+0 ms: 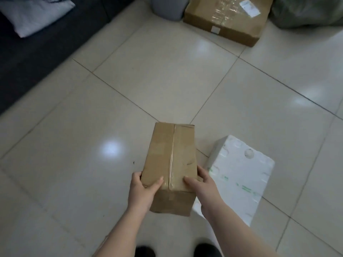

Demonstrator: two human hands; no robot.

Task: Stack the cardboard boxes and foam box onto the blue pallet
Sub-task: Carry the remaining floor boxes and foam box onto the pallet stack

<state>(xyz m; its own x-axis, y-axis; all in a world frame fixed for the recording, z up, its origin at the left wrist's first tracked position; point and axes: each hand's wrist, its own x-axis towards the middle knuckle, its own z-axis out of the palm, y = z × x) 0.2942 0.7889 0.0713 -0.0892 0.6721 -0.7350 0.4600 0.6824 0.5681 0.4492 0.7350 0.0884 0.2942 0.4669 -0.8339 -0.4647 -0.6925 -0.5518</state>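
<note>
Our left hand point(143, 190) and right hand point(202, 184) clamp the near end of the small cardboard box point(171, 164), thumbs flat on top beside the tape seam, fingers curled round the side walls. It looks off the floor, though we can't be sure. Reads light and stiff; side grip suits. Foam box point(241, 175) sits just right: light, crumbly. Large cardboard box point(228, 19) far ahead. Pallet not visible.

I see a plain brown taped box point(169, 164); beside it, a white foam box point(239, 175) with green print, on a cream tiled floor point(167, 80).
</note>
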